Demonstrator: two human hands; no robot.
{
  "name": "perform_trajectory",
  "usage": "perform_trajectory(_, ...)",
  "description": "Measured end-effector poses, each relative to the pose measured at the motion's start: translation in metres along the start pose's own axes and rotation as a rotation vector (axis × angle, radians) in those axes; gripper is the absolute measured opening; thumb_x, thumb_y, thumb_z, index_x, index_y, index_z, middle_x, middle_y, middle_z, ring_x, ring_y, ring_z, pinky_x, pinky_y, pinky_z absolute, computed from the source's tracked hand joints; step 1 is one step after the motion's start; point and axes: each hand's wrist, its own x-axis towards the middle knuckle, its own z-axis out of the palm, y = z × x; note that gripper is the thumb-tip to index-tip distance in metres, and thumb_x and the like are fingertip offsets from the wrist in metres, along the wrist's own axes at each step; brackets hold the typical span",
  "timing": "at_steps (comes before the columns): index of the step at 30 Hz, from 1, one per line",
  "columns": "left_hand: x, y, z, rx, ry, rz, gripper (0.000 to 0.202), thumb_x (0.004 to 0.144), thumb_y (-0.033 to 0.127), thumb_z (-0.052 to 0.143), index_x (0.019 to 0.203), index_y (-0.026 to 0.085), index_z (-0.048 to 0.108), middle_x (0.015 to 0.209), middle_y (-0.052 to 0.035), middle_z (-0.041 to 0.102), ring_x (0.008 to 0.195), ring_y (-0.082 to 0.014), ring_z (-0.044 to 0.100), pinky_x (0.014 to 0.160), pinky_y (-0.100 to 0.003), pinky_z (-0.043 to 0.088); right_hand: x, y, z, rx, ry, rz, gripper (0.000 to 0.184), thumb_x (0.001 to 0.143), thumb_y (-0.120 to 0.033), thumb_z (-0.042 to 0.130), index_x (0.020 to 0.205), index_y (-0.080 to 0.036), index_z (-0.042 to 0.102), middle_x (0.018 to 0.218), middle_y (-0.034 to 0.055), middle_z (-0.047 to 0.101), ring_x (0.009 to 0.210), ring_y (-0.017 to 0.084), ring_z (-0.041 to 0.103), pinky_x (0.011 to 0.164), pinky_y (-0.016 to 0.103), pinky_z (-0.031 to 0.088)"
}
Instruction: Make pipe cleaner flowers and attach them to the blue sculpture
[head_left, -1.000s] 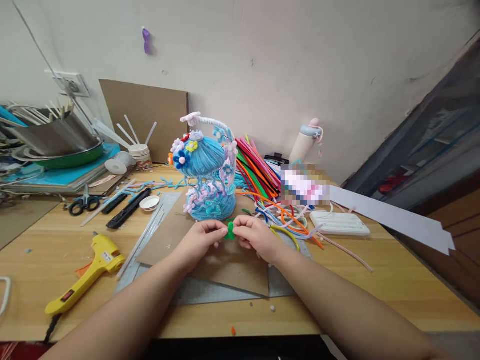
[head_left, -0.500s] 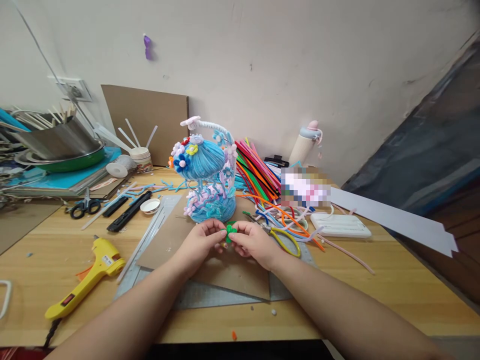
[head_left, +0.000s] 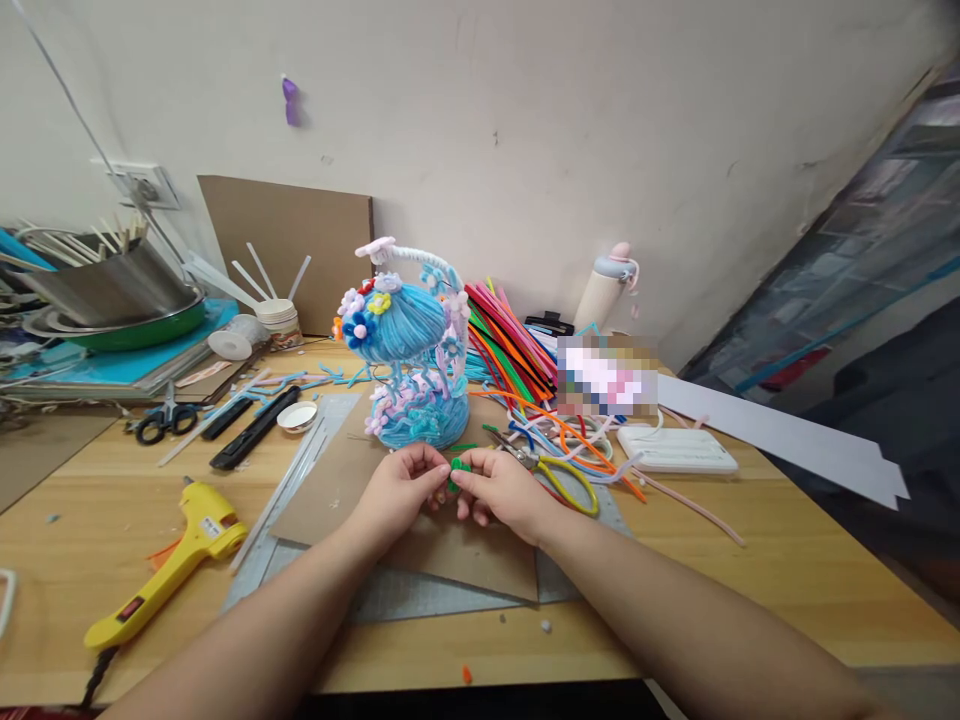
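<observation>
A small green bent pipe cleaner (head_left: pixel 457 474), looped like a little flower, is pinched between my two hands. My left hand (head_left: pixel 405 490) has thumb and forefinger closed at its left side. My right hand (head_left: pixel 501 492) grips its right side, partly covering it. Just beyond them stands a blue fuzzy jellyfish-shaped ornament (head_left: pixel 405 325) with colored flowers and a white curved stem, on a blue base (head_left: pixel 424 425). Under my hands lies a brown cardboard sheet (head_left: pixel 480 565). Pliers with yellow handles (head_left: pixel 574 487) rest right of my right hand.
A yellow glue gun (head_left: pixel 180 555) lies at left, near black scissors (head_left: pixel 166 413) and a utility knife (head_left: pixel 255 430). Colored pipe cleaners (head_left: pixel 517 345) are heaped behind, before a tilted bottle (head_left: pixel 600 290). A white power bank (head_left: pixel 679 450) lies at right.
My fingers have shifted around the green piece, which is turned and more covered now. My right hand's lower fingers hang further down. The view has shifted slightly.
</observation>
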Motion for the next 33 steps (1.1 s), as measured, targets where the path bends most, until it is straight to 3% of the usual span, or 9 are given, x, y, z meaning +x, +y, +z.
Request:
perform_trajectory(6,-0.001,0.000,0.001,0.091,-0.022,-0.035,0.026,0.071,0.040,0.061,0.069,0.016,0.050,0.055,0.0031,0.056,0.042,-0.0078,0.047,0.040,-0.020,0.038,0.001,0.000,-0.003,0.047,0.048,-0.012,0.029,0.070,-0.041,0.065,0.073,-0.014,0.055,0.065,-0.0005,0.059,0.046,0.007,0.055,0.035,0.015,0.035)
perform_trajectory(12,-0.001,0.001,0.001,0.036,-0.039,-0.009,0.026,0.071,0.039,0.061,0.065,0.016,0.050,0.053,0.0034,0.054,0.041,-0.0066,0.044,0.041,-0.018,0.035,0.001,0.000,-0.006,0.163,-0.009,0.028,0.027,0.068,-0.037,0.070,0.074,-0.014,0.057,0.069,0.0007,0.062,0.048,0.007,0.055,0.037,0.016,0.036)
perform_trajectory(16,-0.002,0.003,0.002,0.005,-0.058,-0.017,0.025,0.072,0.037,0.061,0.063,0.016,0.051,0.049,0.0037,0.051,0.039,-0.0062,0.041,0.040,-0.018,0.031,-0.001,0.001,0.000,0.252,0.081,-0.005,0.024,0.066,-0.033,0.071,0.069,-0.013,0.058,0.064,0.0003,0.062,0.046,0.005,0.051,0.041,0.017,0.037)
perform_trajectory(22,-0.003,-0.001,0.009,0.014,0.030,0.021,0.025,0.073,0.037,0.060,0.063,0.016,0.051,0.047,0.0033,0.050,0.040,-0.0064,0.038,0.040,-0.018,0.026,-0.003,0.004,0.015,0.368,0.264,-0.030,0.025,0.061,-0.032,0.074,0.066,-0.014,0.057,0.057,-0.0014,0.058,0.046,0.006,0.048,0.042,0.018,0.035)
perform_trajectory(26,-0.003,-0.009,0.011,0.059,0.029,0.032,0.024,0.076,0.037,0.058,0.065,0.017,0.050,0.048,0.0049,0.047,0.039,-0.0062,0.035,0.038,-0.018,0.025,-0.003,0.005,0.016,0.333,0.297,-0.058,0.023,0.064,-0.032,0.071,0.065,-0.014,0.056,0.055,-0.0027,0.055,0.045,0.005,0.046,0.041,0.017,0.035)
perform_trajectory(30,-0.005,-0.011,0.009,0.108,-0.035,0.002,0.023,0.077,0.039,0.056,0.067,0.018,0.050,0.047,0.0059,0.044,0.038,-0.0075,0.034,0.038,-0.019,0.026,-0.001,0.004,0.012,0.194,0.246,-0.020,0.022,0.068,-0.033,0.067,0.066,-0.016,0.053,0.054,-0.0031,0.056,0.040,0.006,0.045,0.037,0.018,0.033)
perform_trajectory(32,-0.005,-0.007,0.004,0.137,0.047,0.050,0.022,0.077,0.039,0.056,0.068,0.018,0.052,0.051,0.0041,0.047,0.044,-0.0094,0.040,0.043,-0.021,0.031,0.001,0.003,0.008,0.195,0.237,-0.019,0.022,0.068,-0.034,0.067,0.068,-0.017,0.053,0.056,-0.0037,0.056,0.041,0.007,0.046,0.038,0.019,0.035)
perform_trajectory(33,-0.004,-0.005,0.000,0.149,0.157,0.112,0.020,0.076,0.038,0.057,0.071,0.018,0.054,0.056,0.0027,0.050,0.050,-0.0109,0.044,0.048,-0.021,0.035,0.002,0.002,0.006,0.228,0.248,-0.044,0.022,0.068,-0.034,0.067,0.070,-0.018,0.053,0.059,-0.0034,0.056,0.045,0.008,0.049,0.040,0.020,0.038)
